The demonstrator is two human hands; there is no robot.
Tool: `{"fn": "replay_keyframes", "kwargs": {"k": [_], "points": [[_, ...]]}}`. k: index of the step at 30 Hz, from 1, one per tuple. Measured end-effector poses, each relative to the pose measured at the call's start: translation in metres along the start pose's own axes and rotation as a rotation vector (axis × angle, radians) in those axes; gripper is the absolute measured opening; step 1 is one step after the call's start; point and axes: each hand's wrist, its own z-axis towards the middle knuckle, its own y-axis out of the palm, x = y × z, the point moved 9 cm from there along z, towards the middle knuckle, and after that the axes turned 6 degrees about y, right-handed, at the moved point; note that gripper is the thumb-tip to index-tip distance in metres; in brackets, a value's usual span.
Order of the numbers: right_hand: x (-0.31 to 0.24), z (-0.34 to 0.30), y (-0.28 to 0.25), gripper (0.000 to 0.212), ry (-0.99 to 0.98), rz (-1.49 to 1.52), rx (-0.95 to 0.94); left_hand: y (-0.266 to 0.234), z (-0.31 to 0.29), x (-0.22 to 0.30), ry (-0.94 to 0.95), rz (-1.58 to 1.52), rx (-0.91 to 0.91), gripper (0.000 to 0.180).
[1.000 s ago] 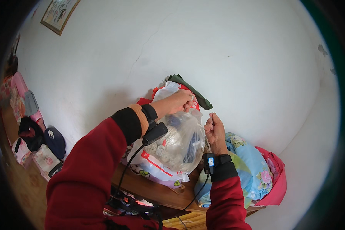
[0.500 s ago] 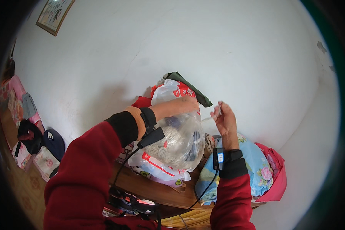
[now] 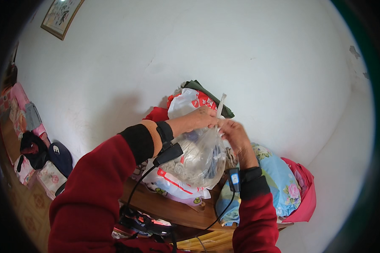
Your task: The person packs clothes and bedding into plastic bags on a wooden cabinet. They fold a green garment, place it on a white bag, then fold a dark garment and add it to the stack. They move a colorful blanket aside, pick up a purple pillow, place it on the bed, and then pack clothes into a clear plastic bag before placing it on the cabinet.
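Note:
A clear plastic bag with pale and dark fabric-like contents rests on top of a white plastic bag with red print. Its neck is gathered, and a twisted end of the bag sticks up above my hands. My left hand is closed on the gathered neck. Right beside it, my right hand pinches the same neck, fingers pressed together. The fingertips of both hands partly hide the place where they meet.
A wooden shelf top carries the bags. To the right lie a blue floral bundle and a pink bag. Dark green cloth leans behind, by the white wall. Caps and clothes, including a navy cap, lie at left.
My right hand has moved left and down, from a raised strip of the bag to the neck beside my left hand. The twisted end now stands upright.

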Motion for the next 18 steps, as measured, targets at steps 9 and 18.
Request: {"fn": "replay_keyframes", "kwargs": {"k": [9, 18], "points": [[0.026, 0.009, 0.006, 0.011, -0.092, 0.230, -0.016, -0.004, 0.003, -0.002, -0.006, -0.177, 0.019, 0.021], [0.030, 0.019, 0.014, 0.009, -0.025, 0.261, 0.020, 0.006, 0.007, 0.034, 0.052, -0.472, -0.090, 0.054]]}}
